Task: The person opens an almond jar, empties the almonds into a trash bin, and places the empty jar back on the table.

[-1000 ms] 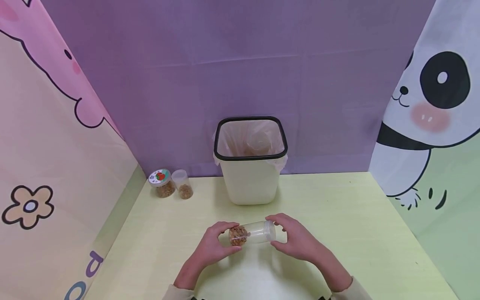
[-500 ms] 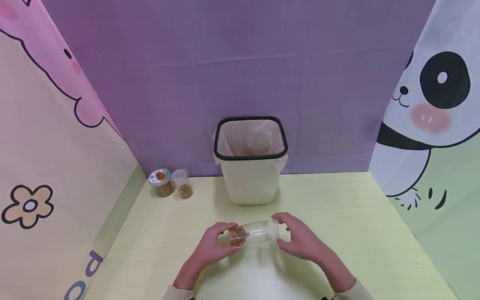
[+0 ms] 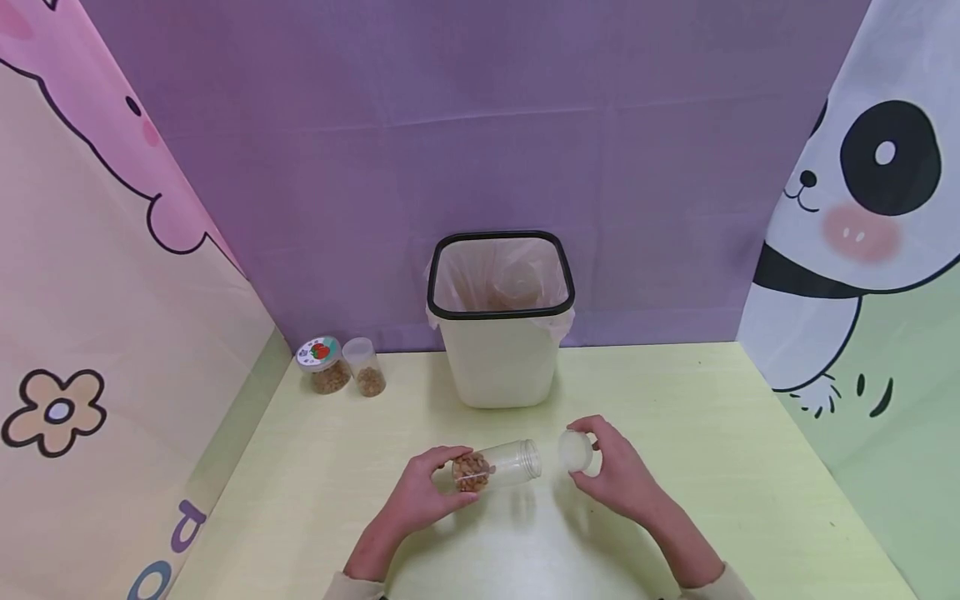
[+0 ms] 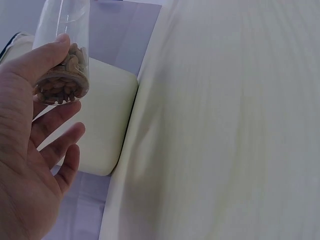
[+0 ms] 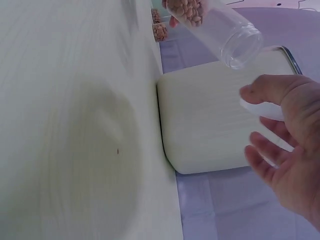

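My left hand (image 3: 423, 493) grips the bottom end of a clear plastic jar (image 3: 512, 463), thumb on one side and fingers on the other. Brown nut-like pieces (image 3: 472, 472) lie in the jar's base, also seen through its wall in the left wrist view. The jar lies nearly level above the table, its threaded mouth (image 5: 242, 46) uncovered and facing right. Between thumb and fingers, my right hand (image 3: 618, 471) pinches a round whitish lid (image 3: 575, 451), a short gap away from the mouth.
Behind the hands stands a cream trash bin (image 3: 501, 367) with a black rim and a clear liner. At the back left are a wide jar (image 3: 330, 379) with a strawberry-printed lid and a smaller clear jar (image 3: 365, 367), both holding brown pieces. The pale table (image 3: 675, 417) meets a purple backdrop (image 3: 660, 208).
The lid has come off the jar and moved right with my right hand, tilting its face toward the camera. My left hand and the jar have shifted only slightly left.
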`<action>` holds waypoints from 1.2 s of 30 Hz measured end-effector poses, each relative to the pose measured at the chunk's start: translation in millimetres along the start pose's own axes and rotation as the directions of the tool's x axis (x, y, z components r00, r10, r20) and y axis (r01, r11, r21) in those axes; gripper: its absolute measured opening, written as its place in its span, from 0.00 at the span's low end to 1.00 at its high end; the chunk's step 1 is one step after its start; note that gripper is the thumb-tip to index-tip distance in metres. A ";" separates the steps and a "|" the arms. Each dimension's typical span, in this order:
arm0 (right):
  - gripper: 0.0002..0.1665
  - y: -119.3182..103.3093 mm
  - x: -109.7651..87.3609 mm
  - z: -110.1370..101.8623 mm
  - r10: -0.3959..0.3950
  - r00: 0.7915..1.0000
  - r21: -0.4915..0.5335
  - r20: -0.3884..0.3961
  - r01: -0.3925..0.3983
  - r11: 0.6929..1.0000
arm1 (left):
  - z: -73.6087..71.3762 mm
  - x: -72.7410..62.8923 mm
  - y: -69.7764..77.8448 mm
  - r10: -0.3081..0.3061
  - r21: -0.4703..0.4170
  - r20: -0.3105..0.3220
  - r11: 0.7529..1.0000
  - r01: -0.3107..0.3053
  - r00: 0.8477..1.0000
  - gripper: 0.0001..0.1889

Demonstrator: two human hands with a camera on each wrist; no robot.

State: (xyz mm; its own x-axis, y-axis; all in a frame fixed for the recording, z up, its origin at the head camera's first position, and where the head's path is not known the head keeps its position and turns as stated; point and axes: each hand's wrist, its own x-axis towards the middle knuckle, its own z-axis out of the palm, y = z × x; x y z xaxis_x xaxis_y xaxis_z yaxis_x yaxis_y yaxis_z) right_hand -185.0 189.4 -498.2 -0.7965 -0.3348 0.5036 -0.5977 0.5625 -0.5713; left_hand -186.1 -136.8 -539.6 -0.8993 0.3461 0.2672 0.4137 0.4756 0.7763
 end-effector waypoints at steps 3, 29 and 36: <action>0.40 3.7 -2.2 -0.1 -0.027 0.998 -0.027 -0.052 0.026 0.999 | 0.4 -0.5 -1.1 -0.004 -0.007 0.001 1.000 0.004 1.000 0.31; 0.36 16.7 2.2 -17.0 0.114 0.944 -0.052 -0.309 -0.136 0.989 | 3.7 -2.8 -7.4 0.003 -0.002 -0.004 1.000 -0.003 1.000 0.32; 0.34 27.7 5.4 -24.7 0.181 0.931 -0.057 -0.316 -0.210 0.976 | 5.9 -3.1 -7.3 -0.007 0.000 0.006 1.000 0.007 1.000 0.33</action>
State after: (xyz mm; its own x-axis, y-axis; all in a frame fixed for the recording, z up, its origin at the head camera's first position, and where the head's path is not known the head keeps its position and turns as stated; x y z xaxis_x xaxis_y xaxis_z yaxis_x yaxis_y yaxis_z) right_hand -203.5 221.9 -495.3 -0.8210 0.0292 0.5702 -0.4112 0.6626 -0.6260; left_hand -185.4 -136.6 -549.5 -0.9013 0.3474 0.2588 0.4076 0.4779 0.7781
